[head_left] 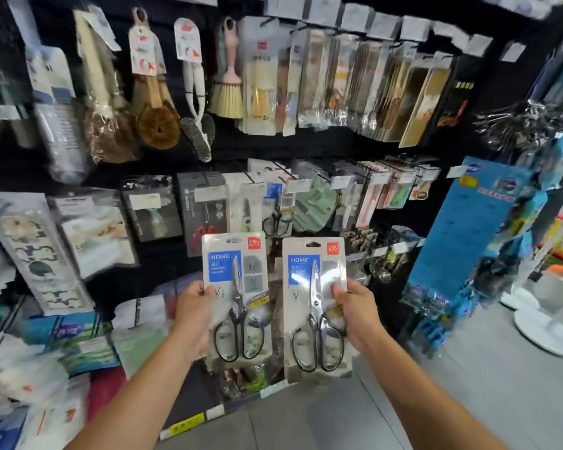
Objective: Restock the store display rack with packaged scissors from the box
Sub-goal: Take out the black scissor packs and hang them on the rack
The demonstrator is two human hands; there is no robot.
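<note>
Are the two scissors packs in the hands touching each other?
Apart. The head view shows a clear gap running between the left pack and the right pack, top to bottom.

— What do we hold before the display rack (348, 147)?
— Two carded scissors, upright, side by side, not touching. Our left hand (194, 311) grips the left pack (238, 297) by its left edge, and our right hand (358, 315) grips the right pack (316, 306) by its right edge.
— Same kind?
— Both have black handles, steel blades and a blue HOME label.
</note>
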